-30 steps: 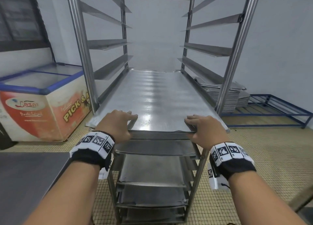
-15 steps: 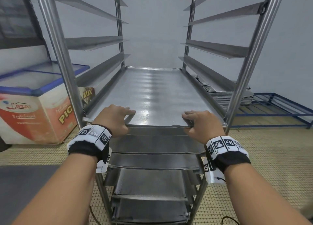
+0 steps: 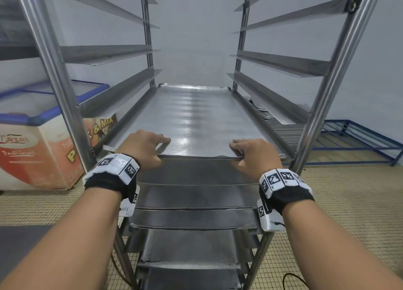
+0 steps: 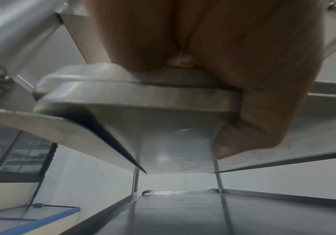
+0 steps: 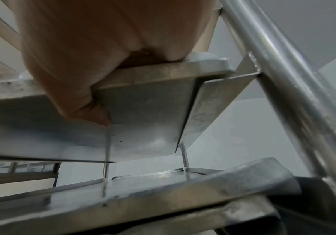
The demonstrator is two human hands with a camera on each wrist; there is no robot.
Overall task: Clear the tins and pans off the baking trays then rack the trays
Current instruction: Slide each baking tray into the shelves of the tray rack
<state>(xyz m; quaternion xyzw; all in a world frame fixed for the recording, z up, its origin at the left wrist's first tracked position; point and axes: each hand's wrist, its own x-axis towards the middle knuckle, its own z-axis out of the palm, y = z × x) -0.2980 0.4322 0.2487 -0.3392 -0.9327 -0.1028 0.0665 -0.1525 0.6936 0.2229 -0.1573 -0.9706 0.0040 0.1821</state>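
Observation:
A bare steel baking tray (image 3: 196, 119) lies on a pair of side rails inside the tall steel rack (image 3: 333, 76). My left hand (image 3: 144, 148) grips the tray's near edge at its left corner, fingers on top and thumb underneath (image 4: 241, 143). At the right corner my right hand (image 3: 253, 152) grips the same edge, thumb under the tray (image 5: 86, 109). The tray's underside (image 4: 173, 143) and rim (image 5: 163, 74) fill both wrist views. Several other trays (image 3: 194, 196) sit on the rails below.
A chest freezer (image 3: 41, 141) with a blue-framed glass lid stands to the left of the rack. A stack of trays (image 3: 290, 124) rests on a low blue frame (image 3: 359, 141) to the right. Bare rails (image 3: 281, 62) run above. The floor is tiled.
The tray has slid deeper into the rack on its rails, and both hands have followed it forward, still gripping its near edge. The view has moved closer to the rack.

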